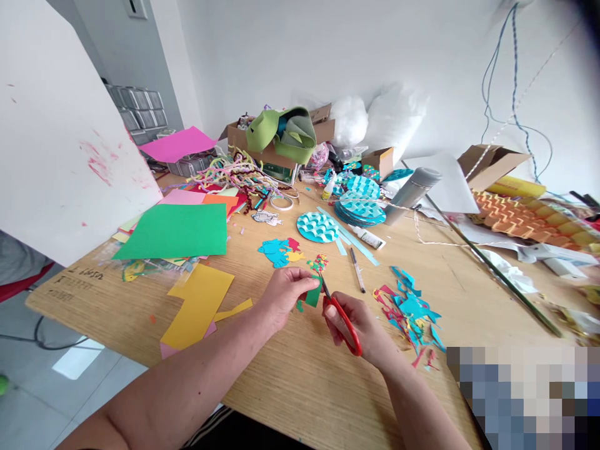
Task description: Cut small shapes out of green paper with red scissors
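Between thumb and fingers, my left hand (285, 294) pinches a small piece of green paper (313, 295). My right hand (354, 322) is closed round the red handles of a pair of scissors (344, 325), whose blades are at the green paper's upper right edge. Just beyond the hands lies a little pile of tiny coloured paper bits (319, 262). Fish shapes cut from blue paper (273, 251), with red and yellow ones beside them, rest to the left of that pile. A few green scraps (300, 306) lie beneath my left hand.
Blue and red paper scraps (412, 309) are heaped on the right. A pen (357, 270), a glue bottle (370, 237) and a blue wavy paper disc (317, 227) lie ahead. Green (182, 231) and yellow sheets (206, 306) spread leftward. A grey flask (412, 195) stands farther back.
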{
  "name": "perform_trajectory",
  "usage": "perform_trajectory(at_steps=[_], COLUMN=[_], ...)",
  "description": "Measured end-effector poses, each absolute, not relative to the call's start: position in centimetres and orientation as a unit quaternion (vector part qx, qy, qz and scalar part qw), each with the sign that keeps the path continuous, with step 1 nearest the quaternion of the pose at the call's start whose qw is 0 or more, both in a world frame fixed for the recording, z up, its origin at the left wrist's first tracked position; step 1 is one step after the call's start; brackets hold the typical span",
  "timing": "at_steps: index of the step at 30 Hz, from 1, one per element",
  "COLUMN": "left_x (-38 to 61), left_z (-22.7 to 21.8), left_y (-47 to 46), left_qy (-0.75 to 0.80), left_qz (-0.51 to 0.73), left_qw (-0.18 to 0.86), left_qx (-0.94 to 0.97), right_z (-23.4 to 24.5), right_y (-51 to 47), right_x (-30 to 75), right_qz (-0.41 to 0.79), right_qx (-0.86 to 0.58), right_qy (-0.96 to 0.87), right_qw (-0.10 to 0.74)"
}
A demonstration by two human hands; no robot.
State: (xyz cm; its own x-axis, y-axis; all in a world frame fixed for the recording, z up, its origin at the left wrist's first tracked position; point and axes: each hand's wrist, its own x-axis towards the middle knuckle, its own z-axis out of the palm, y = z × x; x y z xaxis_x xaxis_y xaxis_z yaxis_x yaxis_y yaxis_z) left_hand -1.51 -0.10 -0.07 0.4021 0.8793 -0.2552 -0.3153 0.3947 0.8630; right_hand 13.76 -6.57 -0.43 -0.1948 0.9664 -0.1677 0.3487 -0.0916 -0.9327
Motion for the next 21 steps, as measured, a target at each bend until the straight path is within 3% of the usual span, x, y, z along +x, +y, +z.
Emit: perform_trajectory(at_steps=[21], left_x=[-1.44], left_z=[-0.14], left_y=[-0.12], left_qy=[0.368], left_qz=[0.401], left_qw=[0.754], left_qx=[0.367], right_z=[-0.45], right_y=[-6.59], right_x=[13.55], right_qz=[0.474], right_qx=[-0.568], right_qy=[-0.595], right_qw=[0.314])
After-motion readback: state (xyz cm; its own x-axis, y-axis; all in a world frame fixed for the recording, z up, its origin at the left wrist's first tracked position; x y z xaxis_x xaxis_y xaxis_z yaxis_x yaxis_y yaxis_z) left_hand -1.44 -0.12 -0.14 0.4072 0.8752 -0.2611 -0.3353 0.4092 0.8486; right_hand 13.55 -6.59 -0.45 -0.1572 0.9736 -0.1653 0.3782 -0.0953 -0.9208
